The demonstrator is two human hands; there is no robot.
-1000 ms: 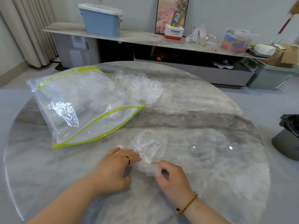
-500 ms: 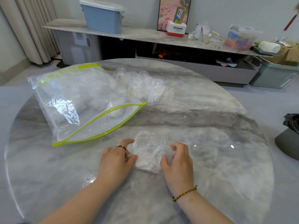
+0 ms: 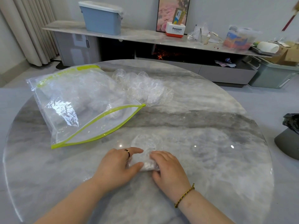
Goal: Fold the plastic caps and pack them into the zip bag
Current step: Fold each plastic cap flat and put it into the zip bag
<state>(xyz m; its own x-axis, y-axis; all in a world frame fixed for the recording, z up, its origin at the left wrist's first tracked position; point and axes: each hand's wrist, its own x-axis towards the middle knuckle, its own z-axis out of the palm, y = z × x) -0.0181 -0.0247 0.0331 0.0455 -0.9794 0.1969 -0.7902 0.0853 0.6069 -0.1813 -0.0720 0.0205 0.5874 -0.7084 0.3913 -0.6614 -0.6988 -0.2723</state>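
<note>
A clear plastic cap (image 3: 146,143) lies on the round marble table (image 3: 210,120) in front of me, its near part rolled into a small bundle. My left hand (image 3: 118,167) and my right hand (image 3: 168,170) both grip that bundle from either side. The far half of the cap lies flat beyond my fingers. A clear zip bag (image 3: 77,104) with a lime-green zipper lies to the far left, its mouth open toward me, with folded caps inside. A loose pile of plastic caps (image 3: 145,89) sits just right of the bag.
A dark bin with a black liner (image 3: 289,135) stands at the table's right edge. Behind the table runs a long low shelf (image 3: 145,36) with a blue box (image 3: 102,18), a white and red box and clutter.
My hands have drawn closer together and the cap's near part has been rolled tighter between them. The bag and the pile have not moved.
</note>
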